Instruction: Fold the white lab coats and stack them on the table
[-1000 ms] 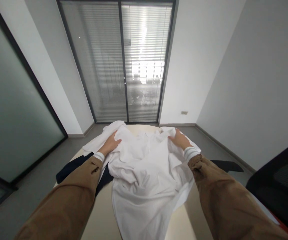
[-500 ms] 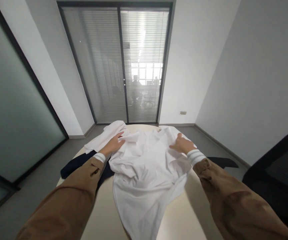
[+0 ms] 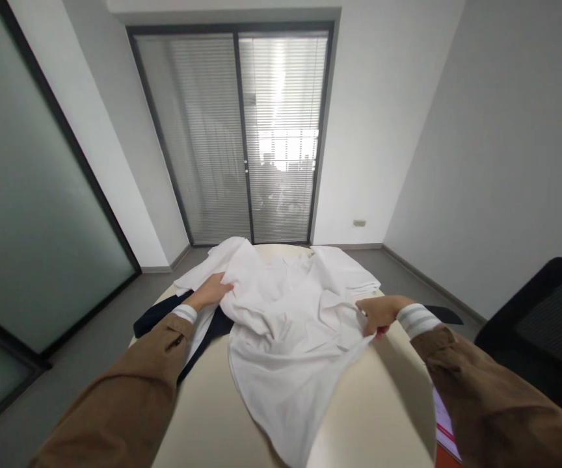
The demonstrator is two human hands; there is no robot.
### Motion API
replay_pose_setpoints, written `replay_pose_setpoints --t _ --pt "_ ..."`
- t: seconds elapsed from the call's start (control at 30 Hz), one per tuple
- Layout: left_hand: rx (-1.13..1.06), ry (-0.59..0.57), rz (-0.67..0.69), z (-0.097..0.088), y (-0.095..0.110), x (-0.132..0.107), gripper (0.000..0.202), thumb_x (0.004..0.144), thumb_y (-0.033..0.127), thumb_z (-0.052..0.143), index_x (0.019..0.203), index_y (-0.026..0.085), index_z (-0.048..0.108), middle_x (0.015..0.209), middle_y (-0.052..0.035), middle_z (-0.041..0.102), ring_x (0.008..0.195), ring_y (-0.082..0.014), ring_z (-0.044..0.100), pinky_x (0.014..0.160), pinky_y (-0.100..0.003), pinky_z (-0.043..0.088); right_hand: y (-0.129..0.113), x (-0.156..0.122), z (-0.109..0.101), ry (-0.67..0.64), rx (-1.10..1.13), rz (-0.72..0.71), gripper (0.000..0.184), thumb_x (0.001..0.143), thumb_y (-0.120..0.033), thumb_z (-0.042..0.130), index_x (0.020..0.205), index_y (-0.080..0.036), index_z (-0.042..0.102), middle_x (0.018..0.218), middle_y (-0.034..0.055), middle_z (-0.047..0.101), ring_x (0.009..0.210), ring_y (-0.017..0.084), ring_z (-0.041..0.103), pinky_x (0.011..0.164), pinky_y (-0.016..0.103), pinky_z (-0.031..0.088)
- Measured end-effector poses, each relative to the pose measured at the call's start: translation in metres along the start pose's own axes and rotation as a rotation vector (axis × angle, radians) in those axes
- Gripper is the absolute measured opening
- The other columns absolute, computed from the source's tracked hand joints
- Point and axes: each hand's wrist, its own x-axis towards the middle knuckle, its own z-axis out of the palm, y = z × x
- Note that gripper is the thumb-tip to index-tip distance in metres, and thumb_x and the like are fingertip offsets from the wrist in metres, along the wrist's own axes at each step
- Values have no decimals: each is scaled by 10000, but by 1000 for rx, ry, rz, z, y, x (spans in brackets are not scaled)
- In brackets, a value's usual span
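Pinching the white shirt, spread across the counter, at 3 o'clock with fingers of the right hand; touching at 10 with the left hand, cannot tell how closed. Pull gently, evenly.

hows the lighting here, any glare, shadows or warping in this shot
Head view: bright glare through the blinds hides detail beyond; a soft shadow falls on the table below the right hand, and folds in the white shirt show as pale grey shading; the wall on the right leans outward, which looks like wide-angle distortion.
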Motion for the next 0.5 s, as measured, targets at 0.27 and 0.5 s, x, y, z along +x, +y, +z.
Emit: replay_pose_setpoints --t 0.27,0.5 --pt "-174 236 -75 26 -11 4 656 771 511 693 1275 101 596 1161 -168 705 1078 -313 656 912 -422 523 -2 -14 -10 433 -292 288 441 765 -128 697 1194 -77 609 1088 235 696 1005 326 702 783 388 522" --pt "-373 -161 92 47 -4 -12 810 659 459 841 1340 122 560 1352 -174 627 1252 -347 581 1078 -456 434 -83 -32 28 528 -371 -326 261 881 -428 632 895 -175 698 897 104 729 828 244 684 701 312 444"
